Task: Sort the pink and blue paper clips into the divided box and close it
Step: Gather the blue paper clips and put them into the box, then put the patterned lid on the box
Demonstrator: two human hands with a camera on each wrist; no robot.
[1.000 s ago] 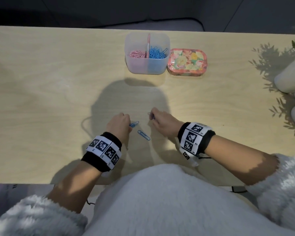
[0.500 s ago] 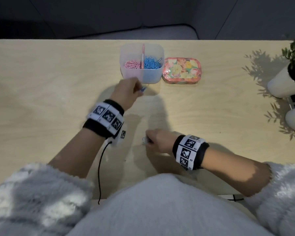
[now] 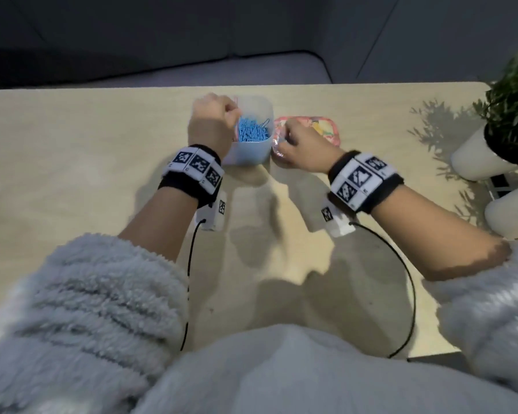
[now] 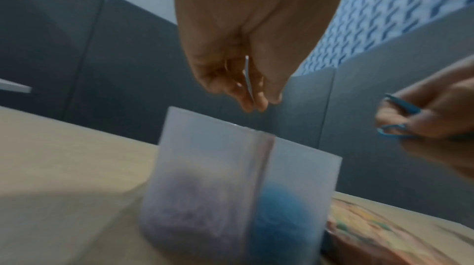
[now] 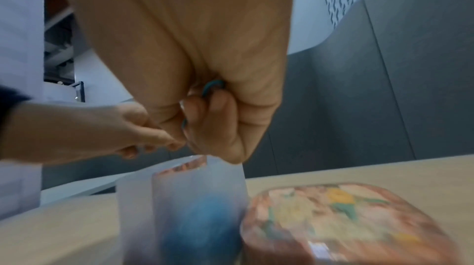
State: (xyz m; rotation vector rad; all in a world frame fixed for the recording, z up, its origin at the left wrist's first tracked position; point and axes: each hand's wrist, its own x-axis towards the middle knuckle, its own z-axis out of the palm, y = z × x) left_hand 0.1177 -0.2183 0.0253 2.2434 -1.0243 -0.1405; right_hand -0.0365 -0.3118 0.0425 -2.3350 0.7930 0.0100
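The translucent divided box [image 3: 251,150] stands at the table's far middle, with blue paper clips [image 3: 251,133] piled in its right compartment. My left hand [image 3: 234,113] hovers over the box and hides the left compartment. It pinches one thin clip [image 4: 247,74], seen edge-on, above the divider [image 4: 266,147]. My right hand [image 3: 281,138] is beside the box's right wall, over the near end of the floral lid [image 3: 320,127]. Its curled fingers hold blue clips [image 5: 212,87], which also show in the left wrist view as blue clips [image 4: 400,105]. The pinkish heap [image 4: 195,204] shows through the box wall.
The lid [image 5: 346,218] lies flat on the wooden table [image 3: 72,174], touching the box's right side. Two white plant pots [image 3: 479,156] [image 3: 512,210] stand at the right edge. Black cables [image 3: 189,264] trail from both wrists toward me.
My left hand has risen from in front of the box to above it. My right hand has left the near table and come up beside the box with blue clips.
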